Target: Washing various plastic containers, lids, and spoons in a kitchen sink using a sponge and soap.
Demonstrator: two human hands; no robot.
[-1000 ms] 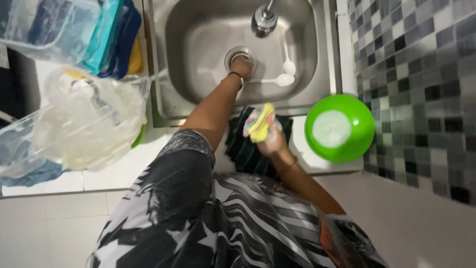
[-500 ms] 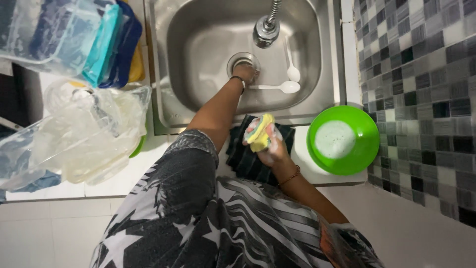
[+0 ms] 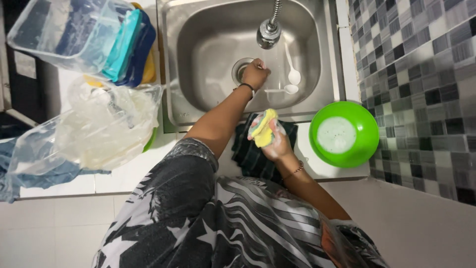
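**Left hand at the sink drain, sponge held at the counter's front edge**

Since half a second ago, the left hand [image 3: 255, 73] has shifted slightly rightward off the round metal drain [image 3: 241, 69] and now sits at its right rim, fingers curled; whether they grip anything I cannot tell. Two white plastic spoons [image 3: 292, 74] that lay spread near the hand now lie just to its right, under the chrome tap head [image 3: 269, 33], on the floor of the stainless steel sink basin [image 3: 198, 49].

The right hand [image 3: 275, 141] is raised over the front edge of the white counter [image 3: 124, 173], fingers clenched around a soapy yellow sponge [image 3: 264, 130]. Below it a dark striped cloth [image 3: 250, 156] lies on the counter against the sink's front rim.

At the counter's right front corner stands a round bright green plastic bowl [image 3: 364, 134] holding white foamy liquid. Left of the sink, a crumpled clear plastic bag [image 3: 99, 129] with pale contents rests on the counter. At the back left corner a clear plastic tub [image 3: 59, 30] lies tilted, with teal, blue and yellow lids or boards [image 3: 131, 47] leaning upright between it and the sink's left wall.
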